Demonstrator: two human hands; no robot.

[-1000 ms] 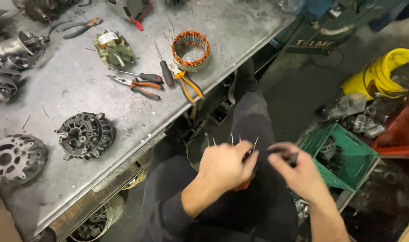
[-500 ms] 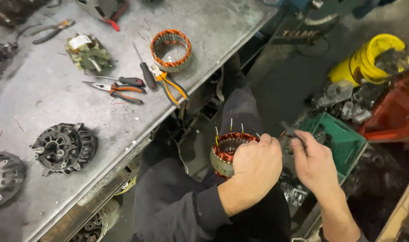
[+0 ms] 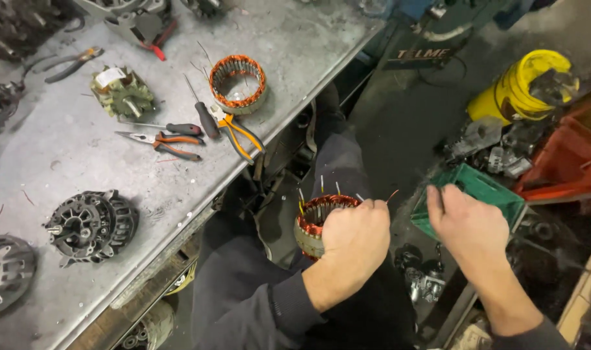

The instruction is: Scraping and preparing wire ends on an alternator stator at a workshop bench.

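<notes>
My left hand grips a round stator with copper windings, resting on my lap below the bench edge. Several thin wire leads stick up from its top rim. My right hand hovers a little to the right of the stator, apart from it, fingers curled around a small dark tool whose end pokes out above the knuckles. What kind of tool it is cannot be made out.
On the grey metal bench: a second copper stator, a screwdriver, orange-handled pliers, red-handled pliers, a black alternator housing. On the floor: a green crate, a yellow bucket, a red bin.
The view has swung right and down. My right hand has drawn away to the right of the stator, while my left hand keeps its hold.
</notes>
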